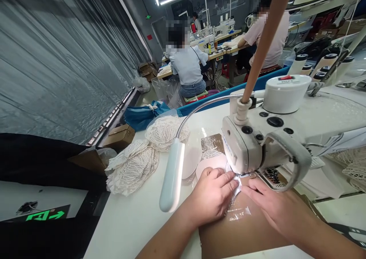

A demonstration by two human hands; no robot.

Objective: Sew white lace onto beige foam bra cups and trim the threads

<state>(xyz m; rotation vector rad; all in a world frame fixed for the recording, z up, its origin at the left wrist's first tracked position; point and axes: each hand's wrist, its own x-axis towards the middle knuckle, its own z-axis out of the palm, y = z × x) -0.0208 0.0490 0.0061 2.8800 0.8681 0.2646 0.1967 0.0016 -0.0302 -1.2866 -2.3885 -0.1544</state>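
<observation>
A strip of white fabric (pixel 236 186) lies under the needle area of a white sewing machine (pixel 243 144). My left hand (pixel 214 194) is closed over this fabric, its bent fingers pressing it down just left of the presser foot. To the right of the foot rests my right hand (pixel 270 202), thumb and forefinger apart, with the thumb tip beside the fabric's edge; some of its fingers are hidden beneath the hand. Just beyond my left hand lies a pale pink moulded cup (pixel 210 164), partly covered by the hand. A second pale cup (pixel 191 160) sits left of it.
Stacks of cream lace pieces (pixel 133 167) lie on the white table (pixel 122 221) at left. A lamp (pixel 172 177) on a bendable neck hangs before them. Brown sheeting (pixel 246 228) covers the machine bed. Thread cones (pixel 326 63) stand at right. Several people sit at machines beyond.
</observation>
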